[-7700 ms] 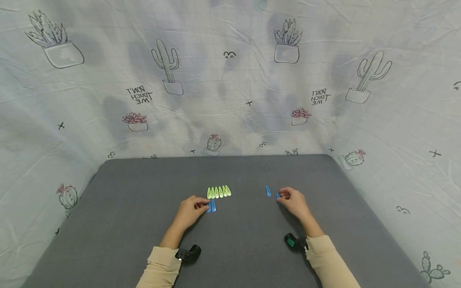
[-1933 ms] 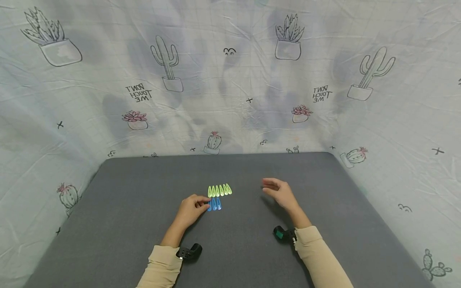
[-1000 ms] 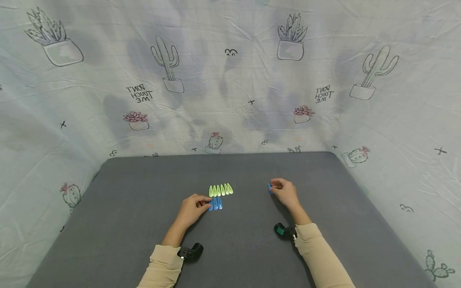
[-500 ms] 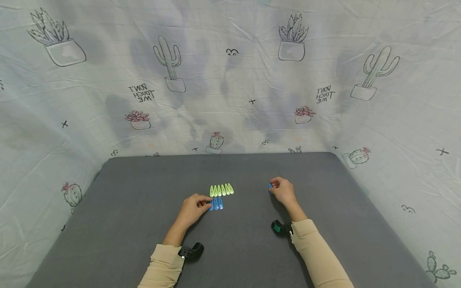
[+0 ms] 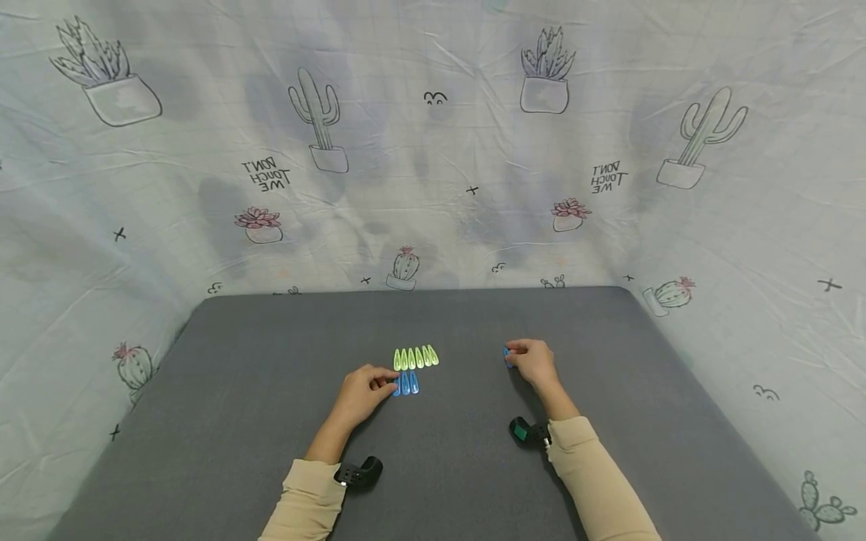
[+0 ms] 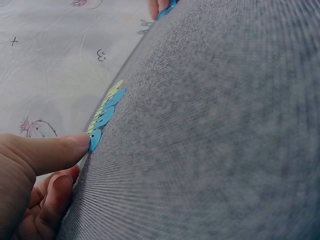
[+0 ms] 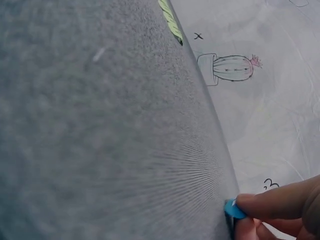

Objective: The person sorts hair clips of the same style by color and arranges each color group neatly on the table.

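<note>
On the grey table, several lime-green snap hair clips (image 5: 412, 358) stand side by side in a row. Just below them lies a shorter row of three blue snap hair clips (image 5: 414, 382). My left hand (image 5: 361, 394) holds the leftmost blue hair clip (image 6: 94, 140) between thumb and index finger, which partly cover it. Farther right, my right hand (image 5: 536, 362) pinches a single blue hair clip (image 7: 234, 209) by thumb and fingers, close over the table. Only one end of that clip shows past the fingertips.
The grey table (image 5: 446, 466) reaches back to a pale cloth backdrop (image 5: 433, 165) printed with cacti, which also hangs at both sides. Black wrist cameras (image 5: 360, 473) sit on both forearms below beige sleeves (image 5: 602, 473).
The blue row has grown from two clips to three. My right hand came back from the row's side and took hold of another blue hair clip. My left hand has stayed in place.
</note>
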Tool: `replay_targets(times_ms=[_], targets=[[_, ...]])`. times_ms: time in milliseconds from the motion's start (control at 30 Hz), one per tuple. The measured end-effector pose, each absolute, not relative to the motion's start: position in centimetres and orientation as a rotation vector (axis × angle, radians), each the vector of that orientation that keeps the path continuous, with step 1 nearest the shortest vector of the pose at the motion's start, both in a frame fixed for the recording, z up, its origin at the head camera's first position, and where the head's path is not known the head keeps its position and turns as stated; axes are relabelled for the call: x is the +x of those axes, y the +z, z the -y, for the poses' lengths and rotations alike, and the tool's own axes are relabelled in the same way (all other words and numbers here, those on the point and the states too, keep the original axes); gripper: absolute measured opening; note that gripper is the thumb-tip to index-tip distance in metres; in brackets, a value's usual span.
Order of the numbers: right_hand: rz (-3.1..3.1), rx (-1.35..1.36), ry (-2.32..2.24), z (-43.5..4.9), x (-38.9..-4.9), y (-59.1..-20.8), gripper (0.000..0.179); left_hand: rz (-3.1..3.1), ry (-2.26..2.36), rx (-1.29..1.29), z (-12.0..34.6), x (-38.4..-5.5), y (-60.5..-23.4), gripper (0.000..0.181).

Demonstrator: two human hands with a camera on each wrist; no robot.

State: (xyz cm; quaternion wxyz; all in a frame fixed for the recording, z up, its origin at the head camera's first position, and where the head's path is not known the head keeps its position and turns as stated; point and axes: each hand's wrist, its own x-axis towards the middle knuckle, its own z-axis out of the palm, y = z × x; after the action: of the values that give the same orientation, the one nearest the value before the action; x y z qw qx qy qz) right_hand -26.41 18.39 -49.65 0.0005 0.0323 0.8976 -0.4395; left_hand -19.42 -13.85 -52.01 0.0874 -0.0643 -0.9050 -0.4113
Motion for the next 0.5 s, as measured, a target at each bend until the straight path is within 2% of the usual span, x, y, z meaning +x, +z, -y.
replay_targets(times_ms=[500], targets=[[-2.535, -0.040, -1.775, -17.4, -26.1, -50.2, 0.030, 2.697, -1.217, -0.184, 13.8, -19.5, -52.2, 0.016]])
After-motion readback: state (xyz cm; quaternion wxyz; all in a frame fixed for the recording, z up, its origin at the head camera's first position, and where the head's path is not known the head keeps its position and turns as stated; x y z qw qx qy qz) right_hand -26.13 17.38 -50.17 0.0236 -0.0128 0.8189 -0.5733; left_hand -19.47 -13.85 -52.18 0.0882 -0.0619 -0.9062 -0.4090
